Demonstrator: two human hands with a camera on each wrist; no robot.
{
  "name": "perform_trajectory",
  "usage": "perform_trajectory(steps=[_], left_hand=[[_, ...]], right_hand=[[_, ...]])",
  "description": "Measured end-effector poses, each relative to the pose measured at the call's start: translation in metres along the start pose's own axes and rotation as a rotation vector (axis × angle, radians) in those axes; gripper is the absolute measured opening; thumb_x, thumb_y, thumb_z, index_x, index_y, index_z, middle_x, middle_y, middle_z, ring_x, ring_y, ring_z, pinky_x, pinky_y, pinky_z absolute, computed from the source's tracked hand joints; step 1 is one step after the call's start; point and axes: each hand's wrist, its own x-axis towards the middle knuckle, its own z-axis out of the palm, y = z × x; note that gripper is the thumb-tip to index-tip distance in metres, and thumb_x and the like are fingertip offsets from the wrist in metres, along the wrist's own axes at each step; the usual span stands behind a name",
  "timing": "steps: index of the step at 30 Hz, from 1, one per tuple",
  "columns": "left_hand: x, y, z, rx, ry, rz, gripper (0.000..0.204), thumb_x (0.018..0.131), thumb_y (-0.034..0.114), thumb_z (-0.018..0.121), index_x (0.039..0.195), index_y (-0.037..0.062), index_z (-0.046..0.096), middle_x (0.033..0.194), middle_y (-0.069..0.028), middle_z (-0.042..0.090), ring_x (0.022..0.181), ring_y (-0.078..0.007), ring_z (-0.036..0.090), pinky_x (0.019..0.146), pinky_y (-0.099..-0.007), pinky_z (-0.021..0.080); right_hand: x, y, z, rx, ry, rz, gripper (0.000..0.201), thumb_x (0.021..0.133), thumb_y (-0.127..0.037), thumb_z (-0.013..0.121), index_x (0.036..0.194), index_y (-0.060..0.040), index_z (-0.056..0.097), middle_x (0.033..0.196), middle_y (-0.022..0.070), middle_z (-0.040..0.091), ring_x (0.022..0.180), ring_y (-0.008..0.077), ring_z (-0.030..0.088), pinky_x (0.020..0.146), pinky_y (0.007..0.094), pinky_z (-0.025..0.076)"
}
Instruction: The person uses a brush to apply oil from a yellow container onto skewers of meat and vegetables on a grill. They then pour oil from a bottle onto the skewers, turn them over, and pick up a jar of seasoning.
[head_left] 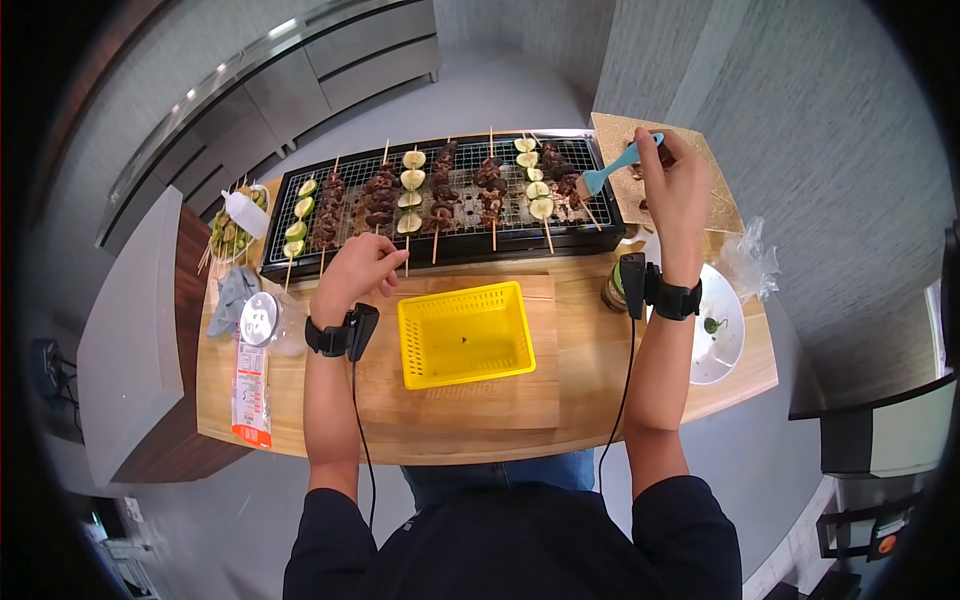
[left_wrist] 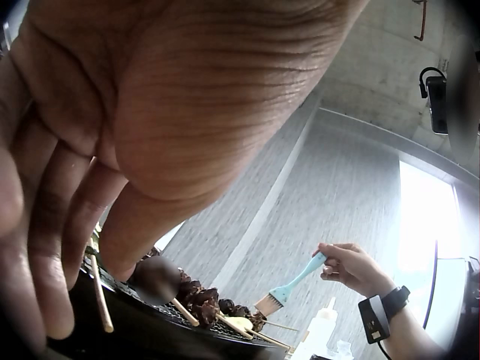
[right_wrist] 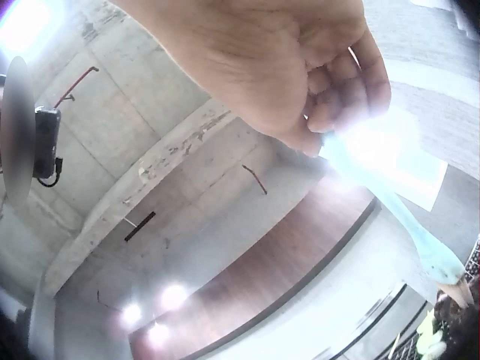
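I see the right hand pinching a smooth light-blue basting brush, pale bristles at the lumpy, dark meat skewer rightmost on the wire-mesh grill; contact unclear. Left hand loose, well apart, at its front edge; can't tell whether it touches anything. Glare bleaches the handle up close.

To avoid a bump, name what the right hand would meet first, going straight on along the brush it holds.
Probably the rightmost meat skewer, met by the brush; whether they touch now is unclear.
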Motion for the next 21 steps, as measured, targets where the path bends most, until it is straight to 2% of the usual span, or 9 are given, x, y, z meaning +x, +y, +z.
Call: perform_trajectory(steps=[7,13,17,21], left_hand=[[0.002,-0.003,-0.001,0.004,-0.007,0.032,0.034,0.093,0.026,0.06,0.09,-0.0074,0.067,0.065,-0.0104,0.067,0.051,-0.0161,0.066,0.047,-0.0267,0.05],[-0.008,0.009,-0.005,0.036,0.046,0.08,0.033,0.092,0.025,0.061,0.088,-0.007,0.067,0.064,-0.0106,0.067,0.051,-0.016,0.065,0.048,-0.0265,0.048],[-0.015,0.019,-0.008,0.05,0.076,0.075,0.03,0.092,0.023,0.06,0.089,-0.0061,0.067,0.063,-0.0092,0.067,0.052,-0.0155,0.066,0.049,-0.0265,0.048],[-0.015,0.019,-0.005,-0.002,0.089,0.099,0.028,0.092,0.021,0.061,0.089,-0.006,0.066,0.064,-0.0088,0.067,0.053,-0.0132,0.064,0.051,-0.0261,0.049]], right_hand=[[0.0,-0.008,-0.002,0.021,-0.022,0.043,0.031,0.091,-0.028,0.065,0.084,0.0025,0.066,0.059,0.0134,0.058,0.049,0.0246,0.053,0.052,0.0345,0.041],[-0.002,0.002,0.012,0.195,-0.022,0.04,0.026,0.091,-0.025,0.064,0.094,0.0004,0.069,0.061,0.0125,0.062,0.052,0.0219,0.058,0.055,0.0325,0.044],[-0.002,0.007,0.014,0.165,-0.05,0.053,0.026,0.091,-0.025,0.064,0.094,0.0001,0.069,0.063,0.0145,0.063,0.056,0.0257,0.061,0.056,0.0334,0.046],[-0.002,0.012,0.013,0.125,-0.043,0.038,0.029,0.091,-0.028,0.063,0.087,0.0009,0.067,0.064,0.0167,0.062,0.058,0.0319,0.06,0.056,0.0375,0.045]])
